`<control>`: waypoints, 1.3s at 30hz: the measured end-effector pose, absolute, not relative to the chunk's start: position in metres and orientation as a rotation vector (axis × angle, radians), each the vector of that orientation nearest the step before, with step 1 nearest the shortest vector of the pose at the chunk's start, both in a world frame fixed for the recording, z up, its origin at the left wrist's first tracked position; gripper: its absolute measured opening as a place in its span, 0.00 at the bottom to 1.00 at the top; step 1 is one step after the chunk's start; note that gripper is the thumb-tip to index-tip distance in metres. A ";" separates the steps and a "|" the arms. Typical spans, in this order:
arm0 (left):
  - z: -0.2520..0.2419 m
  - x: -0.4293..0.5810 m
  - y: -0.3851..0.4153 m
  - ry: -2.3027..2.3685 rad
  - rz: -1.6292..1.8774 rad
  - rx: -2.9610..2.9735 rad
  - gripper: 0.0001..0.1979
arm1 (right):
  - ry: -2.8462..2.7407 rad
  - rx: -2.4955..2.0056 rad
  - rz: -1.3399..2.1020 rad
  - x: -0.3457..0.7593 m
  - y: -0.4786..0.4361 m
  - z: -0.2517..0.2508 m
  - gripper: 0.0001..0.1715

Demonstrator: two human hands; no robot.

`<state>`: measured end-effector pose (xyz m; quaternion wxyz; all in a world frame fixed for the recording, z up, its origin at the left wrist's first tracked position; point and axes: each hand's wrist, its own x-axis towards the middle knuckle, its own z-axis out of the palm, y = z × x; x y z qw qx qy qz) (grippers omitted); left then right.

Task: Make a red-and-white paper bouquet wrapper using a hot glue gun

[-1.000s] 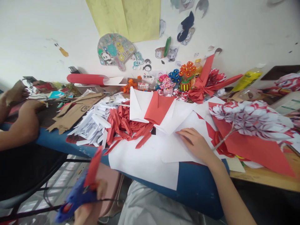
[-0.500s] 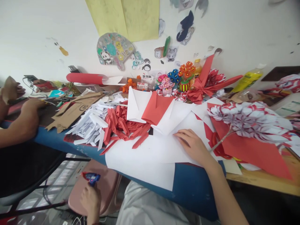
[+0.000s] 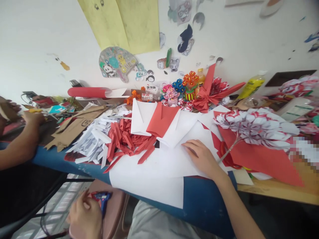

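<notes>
My right hand (image 3: 199, 156) lies flat with stretched fingers on a white paper sheet (image 3: 149, 166) at the table's front. Beyond its fingertips are a folded white paper piece (image 3: 142, 118) and a folded red paper piece (image 3: 163, 119). Down at the lower left, my left hand (image 3: 86, 214) is beside a blue and red glue gun (image 3: 104, 200) lying on a pink stool (image 3: 116, 205). Its fingers are loosely bent and apart, with nothing visible in them; part of the gun is hidden behind it.
Piles of white strips (image 3: 93, 141) and red strips (image 3: 123, 136) lie left of the sheets. A red-and-white paper flower piece (image 3: 254, 127) rests on red paper (image 3: 264, 162) at right. Cardboard (image 3: 74, 127) lies near another person's arm (image 3: 22, 142) at far left.
My left hand has come off the glue gun and moved left, leaving the gun on the stool. My right hand stays on the paper. The view has shifted slightly.
</notes>
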<state>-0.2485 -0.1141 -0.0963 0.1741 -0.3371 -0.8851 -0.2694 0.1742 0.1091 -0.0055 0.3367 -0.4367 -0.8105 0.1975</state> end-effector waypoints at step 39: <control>0.111 -0.142 0.134 -2.172 -1.165 -2.164 0.34 | -1.094 -1.159 0.581 0.141 0.068 0.038 0.17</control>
